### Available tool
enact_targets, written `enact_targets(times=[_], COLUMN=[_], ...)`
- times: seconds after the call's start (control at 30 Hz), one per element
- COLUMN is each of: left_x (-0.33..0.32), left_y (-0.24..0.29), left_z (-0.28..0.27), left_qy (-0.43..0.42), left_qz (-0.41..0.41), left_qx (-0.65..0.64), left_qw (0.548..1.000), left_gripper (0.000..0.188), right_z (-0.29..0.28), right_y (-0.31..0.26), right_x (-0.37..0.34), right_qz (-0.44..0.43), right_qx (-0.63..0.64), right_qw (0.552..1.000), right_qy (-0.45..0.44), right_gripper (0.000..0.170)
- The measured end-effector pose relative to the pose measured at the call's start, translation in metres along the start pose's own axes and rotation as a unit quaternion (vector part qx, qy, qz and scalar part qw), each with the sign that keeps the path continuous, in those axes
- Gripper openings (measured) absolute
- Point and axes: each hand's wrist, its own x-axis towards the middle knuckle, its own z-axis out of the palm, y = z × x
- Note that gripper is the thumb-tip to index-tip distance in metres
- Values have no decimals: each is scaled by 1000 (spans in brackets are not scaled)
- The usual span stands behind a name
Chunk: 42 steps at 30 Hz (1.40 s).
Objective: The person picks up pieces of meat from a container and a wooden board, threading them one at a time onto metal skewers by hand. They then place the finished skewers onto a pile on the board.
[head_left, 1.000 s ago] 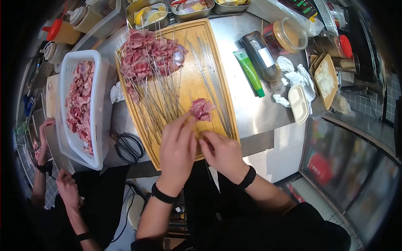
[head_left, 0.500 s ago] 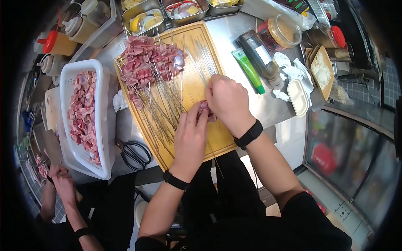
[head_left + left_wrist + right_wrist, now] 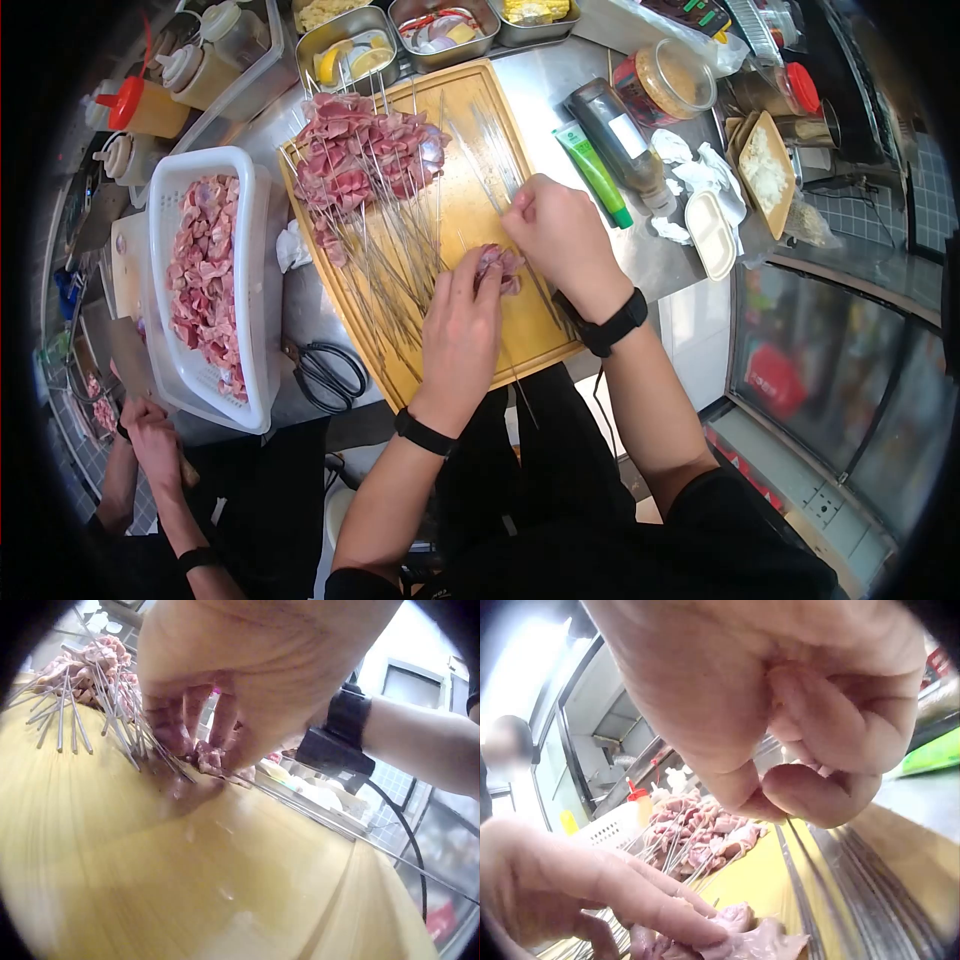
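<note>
The left hand (image 3: 462,335) pinches a folded piece of meat (image 3: 500,268) low on the wooden board (image 3: 465,215); a thin skewer runs from beneath that hand past the board's near edge. In the left wrist view the fingertips grip the meat (image 3: 211,759) just above the wood. The right hand (image 3: 568,235) hovers over loose metal skewers (image 3: 492,150) on the board's right side. Its thumb and forefinger meet around the end of one skewer (image 3: 806,851) in the right wrist view. Skewered meat (image 3: 355,150) is heaped at the board's upper left.
Left of the board stand a white basket of cut meat (image 3: 205,280) and black-handled scissors (image 3: 328,375). A green tube (image 3: 592,172), a dark bottle (image 3: 622,140) and a tub (image 3: 665,80) lie or stand rightward. Another person's hands (image 3: 150,440) hold a cleaver (image 3: 130,355) at lower left.
The right hand has left the near side of the meat and moved up and right to the loose skewers. The left hand has shifted slightly right and now covers part of the meat.
</note>
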Motion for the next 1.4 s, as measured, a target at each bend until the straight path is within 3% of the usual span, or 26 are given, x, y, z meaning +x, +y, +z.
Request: enact_targets(times=[0.17, 0.23, 0.4, 0.47, 0.6, 0.67, 0.8, 0.87, 0.9, 0.97, 1.0, 1.03, 1.13, 1.2, 1.3, 1.33, 1.4], left_x=[-1, -1, -1, -1, -7, -10, -19, -21, -26, -34, -35, -37, -40, -41, -36, -35, -34], left_y=[13, 21, 40, 50, 52, 55, 69, 87, 88, 104, 110, 116, 133, 136, 127, 120, 106], left_z=[-15, -26, -44, -44, -32, -36, -41, -51, -43, -41, -38, -36, -27, -23, -18, -17, -21], left_qy=[28, 57, 64, 42, 42, -21, 1, 15, 41, 10, -14, -38, -48, -50, -48, -52, -76], left_qz=[-9, -65, -83, -135, -163, -186, -174, -18, 67, 136, 161, 185, 220, 232, 305, 314, 317], left_qx=[-22, -161, -291, -389, -428, -408, -364, -251, -226, -237, -238, -240, -251, -244, -204, -196, -171], left_qw=[999, 983, 951, 910, 888, 893, 915, 968, 971, 962, 958, 952, 941, 940, 929, 927, 930], left_gripper=[45, 41, 24, 16, 13, 12, 10, 10, 18, 24, 24, 25, 22, 22, 19, 18, 15], right_z=[-29, -38, -53, -52, -52, -52, -50, -45, -52, -65, -66, -74, -90, -98, -97, -95, -76], right_y=[9, 6, 7, 9, 12, 14, 27, 48, 57, 72, 71, 64, 69, 69, 68, 57, 54], right_x=[-38, -63, -112, -124, -137, -143, -160, -179, -182, -189, -191, -191, -188, -183, -173, -167, -163], right_qz=[-5, 49, 29, 24, 31, 17, 17, 98, 97, 250, 272, 321, 281, 227, 240, 271, 263], right_qx=[120, 218, 273, 278, 281, 278, 294, 420, 421, 544, 574, 598, 624, 627, 618, 587, 593], right_qw=[993, 974, 957, 953, 949, 949, 946, 898, 897, 786, 759, 722, 702, 697, 689, 714, 722], right_qy=[6, -31, -96, -117, -138, -144, -138, -86, -92, -151, -140, -138, -198, -264, -293, -268, -242], right_gripper=[14, 11, 8, 9, 9, 11, 10, 19, 19, 43, 58, 58, 54, 41, 27, 21, 21])
